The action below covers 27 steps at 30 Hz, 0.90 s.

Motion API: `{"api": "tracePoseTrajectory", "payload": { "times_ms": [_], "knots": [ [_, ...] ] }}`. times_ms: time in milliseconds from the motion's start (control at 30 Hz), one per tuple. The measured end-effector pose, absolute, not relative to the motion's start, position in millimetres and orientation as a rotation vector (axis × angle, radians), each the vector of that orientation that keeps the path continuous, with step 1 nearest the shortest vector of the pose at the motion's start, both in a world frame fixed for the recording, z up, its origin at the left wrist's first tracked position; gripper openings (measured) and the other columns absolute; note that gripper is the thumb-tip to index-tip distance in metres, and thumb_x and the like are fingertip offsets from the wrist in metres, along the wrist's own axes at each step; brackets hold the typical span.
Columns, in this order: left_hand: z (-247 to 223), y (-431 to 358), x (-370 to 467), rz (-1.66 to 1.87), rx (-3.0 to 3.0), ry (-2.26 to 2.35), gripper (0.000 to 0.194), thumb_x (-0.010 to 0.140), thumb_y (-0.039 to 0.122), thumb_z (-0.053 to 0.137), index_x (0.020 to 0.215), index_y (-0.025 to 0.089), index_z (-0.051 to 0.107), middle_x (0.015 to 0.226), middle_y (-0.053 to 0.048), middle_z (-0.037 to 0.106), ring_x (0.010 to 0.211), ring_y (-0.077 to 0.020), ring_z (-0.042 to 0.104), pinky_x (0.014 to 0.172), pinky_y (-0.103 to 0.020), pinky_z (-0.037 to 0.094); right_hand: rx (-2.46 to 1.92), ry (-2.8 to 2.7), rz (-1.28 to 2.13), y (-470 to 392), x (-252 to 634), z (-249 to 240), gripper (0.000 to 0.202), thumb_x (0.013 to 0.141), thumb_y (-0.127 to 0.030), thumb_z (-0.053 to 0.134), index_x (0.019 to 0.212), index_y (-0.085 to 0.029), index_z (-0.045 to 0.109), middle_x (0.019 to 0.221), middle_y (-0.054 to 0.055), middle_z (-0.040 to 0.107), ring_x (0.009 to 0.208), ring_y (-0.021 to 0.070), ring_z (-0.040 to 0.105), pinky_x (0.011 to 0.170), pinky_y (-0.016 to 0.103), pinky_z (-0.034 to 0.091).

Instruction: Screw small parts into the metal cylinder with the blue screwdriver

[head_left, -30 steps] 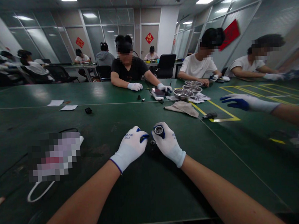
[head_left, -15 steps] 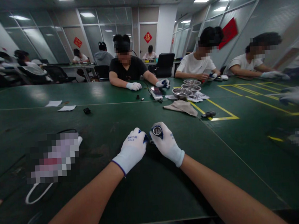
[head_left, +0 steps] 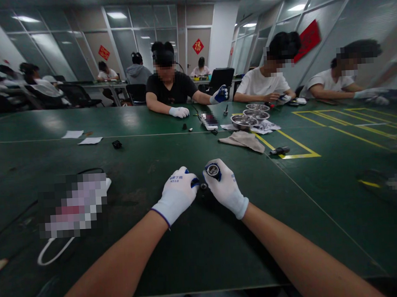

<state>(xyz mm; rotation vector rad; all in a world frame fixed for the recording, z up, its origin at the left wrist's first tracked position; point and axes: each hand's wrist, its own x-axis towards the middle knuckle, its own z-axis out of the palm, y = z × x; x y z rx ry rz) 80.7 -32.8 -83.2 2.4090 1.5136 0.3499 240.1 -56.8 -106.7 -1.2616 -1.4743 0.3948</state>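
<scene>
My right hand (head_left: 224, 185), in a white glove with blue coating, is closed around a cylindrical part with a metal rim (head_left: 213, 170). Its round end faces up toward me and shows a dark inside with metal pieces; the rest is hidden in the glove. Beside it, on the left, my left hand (head_left: 180, 189) wears the same kind of glove. Its fingers are curled closed, and what they hold, if anything, is hidden. Between the two hands a small round metal piece (head_left: 203, 186) shows near the left fingertips; I cannot tell whether it is touched.
On the green table (head_left: 151, 266) a blurred-out phone-like device (head_left: 76, 203) with a white loop lies left. Ahead are a small black part (head_left: 117, 144), a beige cloth (head_left: 243, 141), a black cylindrical tool (head_left: 280, 151) and metal bowls (head_left: 244, 121). Gloved co-workers sit opposite and right.
My hands have parted slightly, so more of the small metal piece between them shows. The person opposite has raised a gloved hand away from a small upright part on the table.
</scene>
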Motion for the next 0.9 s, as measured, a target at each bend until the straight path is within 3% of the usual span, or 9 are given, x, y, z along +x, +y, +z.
{"api": "tracePoseTrajectory", "payload": {
  "times_ms": [100,267,400,500,900],
  "knots": [
    [-80.7,-33.2,85.3,0.373,2.423,1.528,0.014,0.092,0.025,0.063,0.095,0.021,0.076,0.112,-0.012,0.066,0.105,-0.0292,0.066,0.093,-0.041,0.054,-1.267,-1.466,0.39,-56.5,241.6,-106.5,0.015,0.087,-0.037,0.062,0.091,-0.023,0.057,0.084,0.005,0.067,0.075,0.0229,0.064,0.071,0.037,0.053],
    [-61.7,-33.6,72.1,0.818,2.239,1.431,0.017,0.092,0.017,0.059,0.102,0.02,0.072,0.106,-0.009,0.073,0.1,-0.0254,0.069,0.095,-0.041,0.054,-1.254,-1.462,0.377,-57.8,241.7,-103.3,0.014,0.087,-0.037,0.061,0.09,-0.023,0.057,0.081,0.004,0.066,0.073,0.0216,0.062,0.071,0.035,0.052],
    [-48.2,-27.2,55.8,1.036,2.012,1.35,0.013,0.087,0.021,0.063,0.096,0.019,0.072,0.097,-0.006,0.076,0.094,-0.0243,0.07,0.091,-0.041,0.056,-1.248,-1.457,0.364,-58.6,241.9,-97.9,0.015,0.087,-0.037,0.061,0.089,-0.024,0.055,0.076,0.0,0.064,0.07,0.019,0.06,0.067,0.032,0.049],
    [-46.3,-22.8,50.8,1.141,1.83,1.254,0.02,0.085,0.025,0.064,0.101,0.018,0.073,0.096,-0.006,0.077,0.09,-0.0228,0.071,0.086,-0.04,0.059,-1.274,-1.364,0.288,-57.5,244.4,-94.7,0.014,0.086,-0.037,0.06,0.086,-0.024,0.055,0.074,0.0,0.063,0.071,0.0197,0.06,0.067,0.032,0.049],
    [-41.0,-42.8,63.8,1.028,1.583,0.973,0.025,0.08,0.02,0.074,0.105,0.017,0.076,0.108,-0.007,0.08,0.101,-0.0229,0.073,0.096,-0.042,0.059,-1.175,-1.472,0.432,-67.5,232.3,-99.5,0.014,0.089,-0.035,0.061,0.09,-0.023,0.054,0.078,0.001,0.061,0.07,0.0183,0.059,0.065,0.032,0.049]
  ]
}}
